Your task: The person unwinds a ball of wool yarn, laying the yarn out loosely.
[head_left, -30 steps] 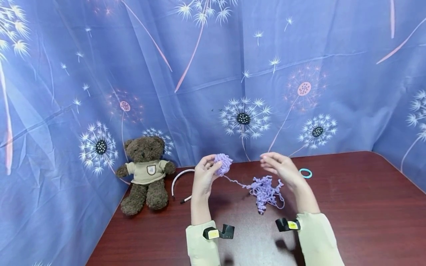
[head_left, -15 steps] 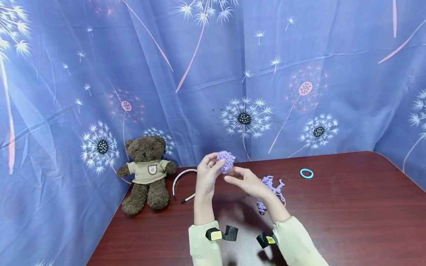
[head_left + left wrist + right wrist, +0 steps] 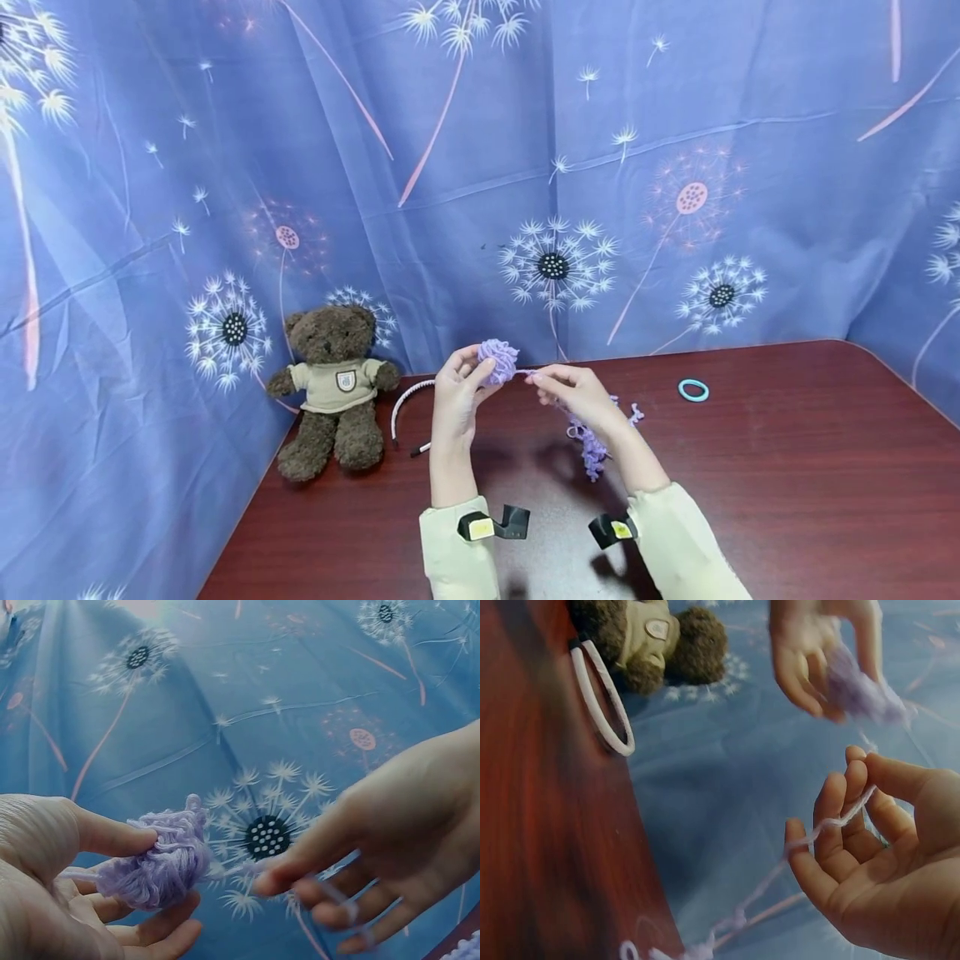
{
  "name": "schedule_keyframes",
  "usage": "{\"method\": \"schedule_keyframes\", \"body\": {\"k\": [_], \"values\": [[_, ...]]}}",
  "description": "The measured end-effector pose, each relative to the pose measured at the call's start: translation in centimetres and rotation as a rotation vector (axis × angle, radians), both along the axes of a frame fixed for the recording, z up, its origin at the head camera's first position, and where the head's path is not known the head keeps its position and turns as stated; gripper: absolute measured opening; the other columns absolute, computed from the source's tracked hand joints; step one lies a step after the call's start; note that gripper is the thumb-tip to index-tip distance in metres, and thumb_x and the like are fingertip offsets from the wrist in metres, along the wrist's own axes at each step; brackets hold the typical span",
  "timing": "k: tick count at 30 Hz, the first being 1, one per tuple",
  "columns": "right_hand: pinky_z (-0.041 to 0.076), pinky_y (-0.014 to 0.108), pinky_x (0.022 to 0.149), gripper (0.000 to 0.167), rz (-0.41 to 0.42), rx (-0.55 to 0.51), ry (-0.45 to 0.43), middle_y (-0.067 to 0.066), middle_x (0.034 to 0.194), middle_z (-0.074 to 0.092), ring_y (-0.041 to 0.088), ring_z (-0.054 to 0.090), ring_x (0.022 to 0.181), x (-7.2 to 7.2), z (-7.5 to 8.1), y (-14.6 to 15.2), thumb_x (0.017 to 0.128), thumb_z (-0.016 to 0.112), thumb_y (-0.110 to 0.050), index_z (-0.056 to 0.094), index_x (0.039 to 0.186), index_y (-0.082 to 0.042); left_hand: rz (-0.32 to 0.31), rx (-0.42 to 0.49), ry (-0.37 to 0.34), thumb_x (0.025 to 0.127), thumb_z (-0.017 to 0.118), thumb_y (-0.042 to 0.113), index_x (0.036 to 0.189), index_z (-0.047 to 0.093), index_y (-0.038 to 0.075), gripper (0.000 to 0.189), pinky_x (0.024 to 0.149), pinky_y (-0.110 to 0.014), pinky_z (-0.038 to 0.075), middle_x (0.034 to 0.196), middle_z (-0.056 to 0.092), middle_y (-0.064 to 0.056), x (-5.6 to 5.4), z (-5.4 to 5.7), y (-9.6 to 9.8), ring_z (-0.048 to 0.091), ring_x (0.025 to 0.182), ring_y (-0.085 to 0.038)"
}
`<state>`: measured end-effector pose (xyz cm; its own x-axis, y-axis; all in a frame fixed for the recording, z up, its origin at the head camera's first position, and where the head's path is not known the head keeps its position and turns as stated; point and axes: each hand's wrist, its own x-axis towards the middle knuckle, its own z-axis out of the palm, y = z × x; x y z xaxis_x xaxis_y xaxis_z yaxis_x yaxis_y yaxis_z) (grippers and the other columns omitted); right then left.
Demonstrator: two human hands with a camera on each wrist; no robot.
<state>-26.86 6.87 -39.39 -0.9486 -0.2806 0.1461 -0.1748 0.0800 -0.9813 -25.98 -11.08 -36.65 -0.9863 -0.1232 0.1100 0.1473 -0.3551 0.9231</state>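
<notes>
A small ball of lilac yarn (image 3: 498, 362) is held up over the table's far side between the thumb and fingers of my left hand (image 3: 457, 396). To its right, my right hand (image 3: 581, 400) pinches the yarn strand (image 3: 855, 806) between thumb and forefinger, and the strand runs taut across to the ball. In the right wrist view the strand then passes over my other fingers and down toward the table. Partly hidden behind my right hand, a loose tangle of the same yarn (image 3: 594, 457) lies on the table.
A brown teddy bear (image 3: 330, 392) in a beige shirt sits at the table's left. Beside it lies a white headband (image 3: 402, 410), partly behind my left hand. A turquoise ring (image 3: 693, 390) rests on the reddish-brown table (image 3: 810, 467) at the right. A blue dandelion curtain (image 3: 450, 275) hangs behind.
My right hand came left from above the tangle to the ball, then drew back slightly right with the strand pinched. My left hand has kept hold of the ball, shifting only slightly.
</notes>
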Motion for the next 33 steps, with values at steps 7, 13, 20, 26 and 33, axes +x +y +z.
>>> {"method": "schedule_keyframes", "body": {"k": [7, 13, 20, 26, 33], "values": [[0.054, 0.016, 0.076, 0.036, -0.121, -0.081, -0.063, -0.018, 0.078, 0.064, -0.001, 0.059, 0.074, -0.6, 0.2, 2.4, 0.098, 0.057, -0.019, 0.061, 0.120, 0.009, -0.055, -0.036, 0.005, 0.091, 0.055, -0.005, 0.110, 0.059, 0.001, 0.020, 0.068, -0.026, 0.060, 0.087, 0.063, 0.004, 0.1, -0.3, -0.8, 0.066, 0.074, -0.006], [0.055, 0.017, 0.078, 0.031, -0.168, -0.155, -0.109, -0.017, 0.076, 0.063, 0.000, 0.061, 0.074, -0.7, 0.4, 4.3, 0.099, 0.057, -0.026, 0.065, 0.118, -0.004, -0.181, -0.088, 0.015, 0.091, 0.053, -0.004, 0.109, 0.057, 0.003, 0.019, 0.073, -0.034, 0.061, 0.091, 0.062, 0.002, 0.2, -0.3, -0.7, 0.066, 0.080, -0.009], [0.056, 0.016, 0.080, 0.012, -0.205, -0.268, -0.123, -0.015, 0.077, 0.064, -0.001, 0.064, 0.074, -0.6, 0.6, 6.0, 0.098, 0.058, -0.027, 0.069, 0.100, -0.024, -0.314, -0.172, 0.012, 0.089, 0.058, -0.005, 0.103, 0.060, 0.008, 0.019, 0.068, -0.029, 0.060, 0.089, 0.058, 0.002, 0.0, -0.7, -0.7, 0.062, 0.078, -0.009], [0.056, 0.015, 0.078, 0.012, -0.230, -0.363, -0.122, -0.013, 0.075, 0.063, 0.000, 0.063, 0.071, -0.7, 0.6, 7.4, 0.097, 0.060, -0.028, 0.071, 0.093, -0.028, -0.306, -0.173, 0.001, 0.086, 0.062, -0.005, 0.101, 0.061, 0.010, 0.022, 0.065, -0.025, 0.058, 0.085, 0.056, 0.003, 0.1, -0.9, -1.0, 0.059, 0.073, -0.007], [0.056, 0.014, 0.071, 0.015, -0.265, -0.513, -0.103, -0.010, 0.071, 0.064, 0.001, 0.063, 0.066, -0.6, 0.6, 9.1, 0.096, 0.061, -0.021, 0.074, 0.089, -0.024, -0.273, -0.169, 0.002, 0.087, 0.066, -0.001, 0.100, 0.061, 0.006, 0.016, 0.066, -0.025, 0.057, 0.087, 0.060, 0.002, 0.1, -0.7, -1.4, 0.062, 0.073, -0.007]]}}
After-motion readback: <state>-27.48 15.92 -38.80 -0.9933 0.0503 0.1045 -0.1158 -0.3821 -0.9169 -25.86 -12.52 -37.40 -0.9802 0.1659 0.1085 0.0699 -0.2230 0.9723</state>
